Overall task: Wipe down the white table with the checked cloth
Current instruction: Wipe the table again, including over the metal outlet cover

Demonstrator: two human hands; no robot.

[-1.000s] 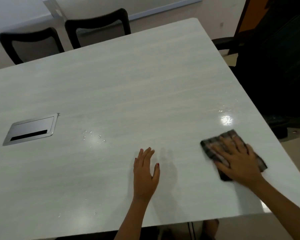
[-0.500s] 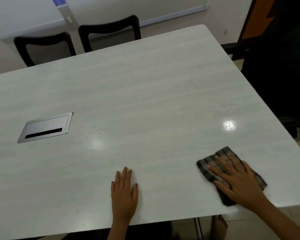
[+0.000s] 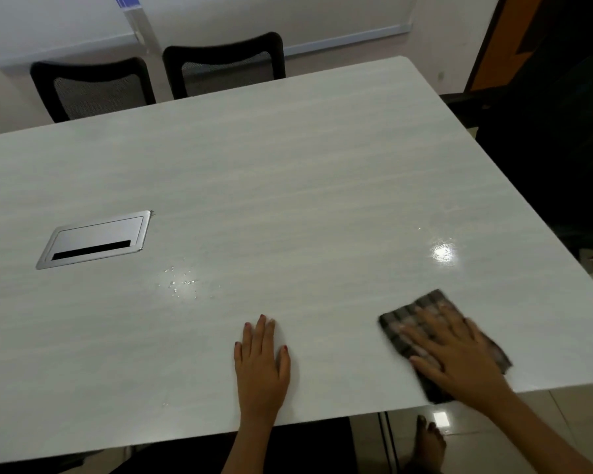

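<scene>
On the white table (image 3: 288,186), right of the silver cable hatch (image 3: 95,239), the right hand (image 3: 459,357) presses spread fingers on the checked cloth (image 3: 401,319), left hand (image 3: 261,364) open and flat between hatch and cloth.

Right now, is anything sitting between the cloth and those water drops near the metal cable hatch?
Only the left hand, flat on the white table; it lies between the checked cloth under the right hand and the water drops.
</scene>
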